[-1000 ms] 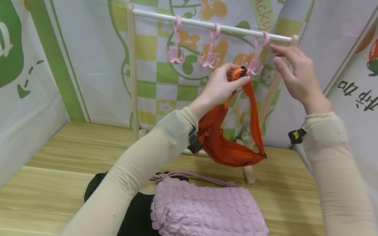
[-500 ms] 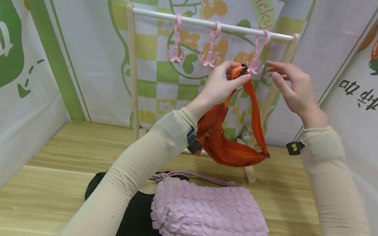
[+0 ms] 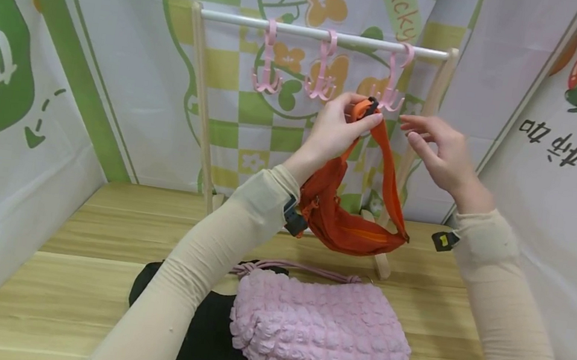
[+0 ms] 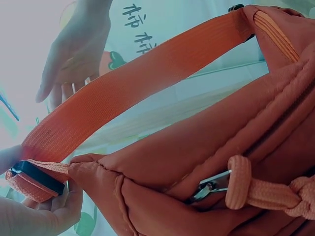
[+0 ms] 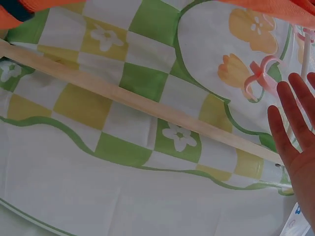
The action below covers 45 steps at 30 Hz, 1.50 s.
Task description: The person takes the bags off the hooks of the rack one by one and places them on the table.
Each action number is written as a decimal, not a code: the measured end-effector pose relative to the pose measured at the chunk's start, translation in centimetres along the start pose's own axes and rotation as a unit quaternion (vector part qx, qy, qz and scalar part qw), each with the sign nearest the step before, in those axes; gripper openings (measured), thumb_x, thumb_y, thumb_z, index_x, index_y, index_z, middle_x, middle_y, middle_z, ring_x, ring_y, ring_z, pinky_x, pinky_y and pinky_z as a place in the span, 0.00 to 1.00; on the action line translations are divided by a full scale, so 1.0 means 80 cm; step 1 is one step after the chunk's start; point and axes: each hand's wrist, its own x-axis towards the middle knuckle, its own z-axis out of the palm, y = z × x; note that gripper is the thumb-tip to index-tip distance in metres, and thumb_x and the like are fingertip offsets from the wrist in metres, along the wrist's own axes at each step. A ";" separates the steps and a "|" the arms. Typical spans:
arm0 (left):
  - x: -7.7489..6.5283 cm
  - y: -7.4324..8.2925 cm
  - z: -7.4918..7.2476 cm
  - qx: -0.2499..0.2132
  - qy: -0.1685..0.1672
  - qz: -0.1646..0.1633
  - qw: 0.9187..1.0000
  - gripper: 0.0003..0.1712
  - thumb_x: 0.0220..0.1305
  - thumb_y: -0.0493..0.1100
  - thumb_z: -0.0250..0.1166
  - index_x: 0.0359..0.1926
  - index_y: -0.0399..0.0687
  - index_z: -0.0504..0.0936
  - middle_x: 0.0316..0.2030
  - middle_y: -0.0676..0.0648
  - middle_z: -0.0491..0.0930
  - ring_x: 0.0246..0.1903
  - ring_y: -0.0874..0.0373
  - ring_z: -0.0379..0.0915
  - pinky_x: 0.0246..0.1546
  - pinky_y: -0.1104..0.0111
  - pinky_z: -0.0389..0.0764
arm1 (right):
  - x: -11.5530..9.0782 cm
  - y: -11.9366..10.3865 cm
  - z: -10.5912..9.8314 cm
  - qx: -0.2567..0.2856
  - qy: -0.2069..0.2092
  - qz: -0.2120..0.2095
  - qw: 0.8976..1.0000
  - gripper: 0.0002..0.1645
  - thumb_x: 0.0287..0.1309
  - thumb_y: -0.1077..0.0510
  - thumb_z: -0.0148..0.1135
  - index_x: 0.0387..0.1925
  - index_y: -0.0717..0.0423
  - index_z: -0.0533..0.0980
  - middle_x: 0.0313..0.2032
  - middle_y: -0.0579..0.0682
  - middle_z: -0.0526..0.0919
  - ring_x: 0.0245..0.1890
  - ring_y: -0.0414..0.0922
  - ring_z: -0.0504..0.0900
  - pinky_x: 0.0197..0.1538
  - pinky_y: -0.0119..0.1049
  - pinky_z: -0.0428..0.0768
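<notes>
An orange waist bag (image 3: 348,227) hangs in the air from my left hand (image 3: 336,128), which pinches its strap (image 3: 391,169) by the black buckle (image 3: 371,107). In the left wrist view, the thumb and fingers of my left hand (image 4: 44,216) close around the folded strap and buckle (image 4: 37,177). Just behind the buckle is the rightmost pink hook (image 3: 390,90). My right hand (image 3: 442,151) floats to the right of the strap and holds nothing; its fingers (image 5: 293,118) are spread in the right wrist view.
Two more pink hooks (image 3: 267,68) hang from the white rail (image 3: 297,31) of a wooden-legged rack (image 3: 202,108). A pink puffy bag (image 3: 320,330) lies on the wooden table (image 3: 63,272), partly over a black flat item (image 3: 218,341). Printed curtains stand behind and at both sides.
My right hand has moved down from beside the rightmost hook to the level of the buckle. My left hand and the waist bag have stayed nearly still.
</notes>
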 end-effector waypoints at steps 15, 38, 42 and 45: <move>-0.005 0.002 0.000 -0.007 0.004 0.007 1.000 0.22 0.60 0.46 0.66 0.54 0.43 0.74 0.41 0.46 0.80 0.35 0.60 0.76 0.34 0.74 0.76 | -0.032 -0.002 0.034 0.005 -0.033 0.023 0.999 0.22 0.68 0.49 0.50 0.56 0.56 0.74 0.43 0.53 0.84 0.40 0.36 0.79 0.44 0.22 0.74; -0.018 -0.001 -0.002 -0.020 -0.004 0.008 1.000 0.21 0.61 0.45 0.66 0.54 0.44 0.75 0.40 0.47 0.79 0.33 0.59 0.74 0.32 0.73 0.74 | -0.069 0.004 0.067 0.022 -0.030 0.026 0.999 0.15 0.56 0.61 0.65 0.47 0.56 0.77 0.36 0.50 0.86 0.31 0.43 0.84 0.34 0.25 0.77; -0.021 -0.006 -0.005 -0.016 0.000 0.006 1.000 0.21 0.61 0.46 0.66 0.52 0.45 0.75 0.38 0.48 0.79 0.32 0.60 0.72 0.31 0.73 0.74 | -0.074 0.006 0.071 0.030 -0.031 0.033 0.999 0.13 0.57 0.63 0.64 0.45 0.58 0.77 0.33 0.51 0.86 0.30 0.45 0.85 0.33 0.23 0.76; -0.024 -0.008 -0.008 -0.009 0.003 0.008 1.000 0.20 0.60 0.46 0.66 0.52 0.45 0.76 0.36 0.48 0.78 0.31 0.59 0.72 0.30 0.73 0.74 | -0.075 0.008 0.073 0.034 -0.030 0.034 0.998 0.12 0.56 0.65 0.63 0.43 0.59 0.78 0.32 0.52 0.87 0.29 0.47 0.86 0.32 0.21 0.76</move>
